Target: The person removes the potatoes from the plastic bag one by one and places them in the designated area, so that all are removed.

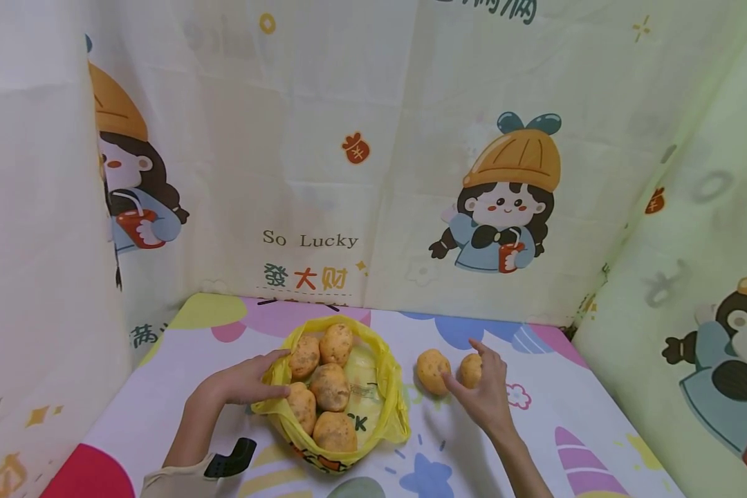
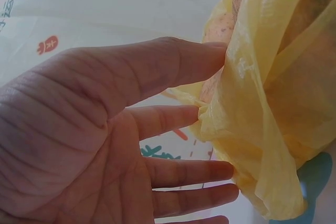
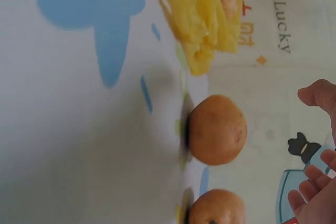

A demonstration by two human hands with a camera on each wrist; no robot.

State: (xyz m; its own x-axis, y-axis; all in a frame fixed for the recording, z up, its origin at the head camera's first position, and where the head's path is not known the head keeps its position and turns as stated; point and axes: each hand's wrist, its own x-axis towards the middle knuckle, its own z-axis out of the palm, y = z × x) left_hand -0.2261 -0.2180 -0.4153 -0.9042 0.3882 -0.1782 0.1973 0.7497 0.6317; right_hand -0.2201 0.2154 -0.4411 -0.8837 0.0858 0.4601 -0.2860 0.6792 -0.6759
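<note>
A yellow plastic bag (image 1: 401, 415) stands wide open on the table with several potatoes (image 1: 330, 387) inside, mostly toward its left side. My left hand (image 1: 243, 380) is at the bag's left rim, its thumb and fairly straight fingers touching the yellow plastic in the left wrist view. To the right of the bag, one loose potato (image 1: 432, 371) and a second potato (image 1: 470, 371) lie side by side on the table. My right hand (image 1: 487, 394) is over these two, thumb and fingers spread apart with nothing between them; it partly hides the second potato.
The table cover (image 1: 473, 443) is white with colourful printed shapes. A pale printed cloth (image 1: 311, 173) hangs behind the table and along both sides. A dark band (image 1: 232, 458) sits at my left sleeve.
</note>
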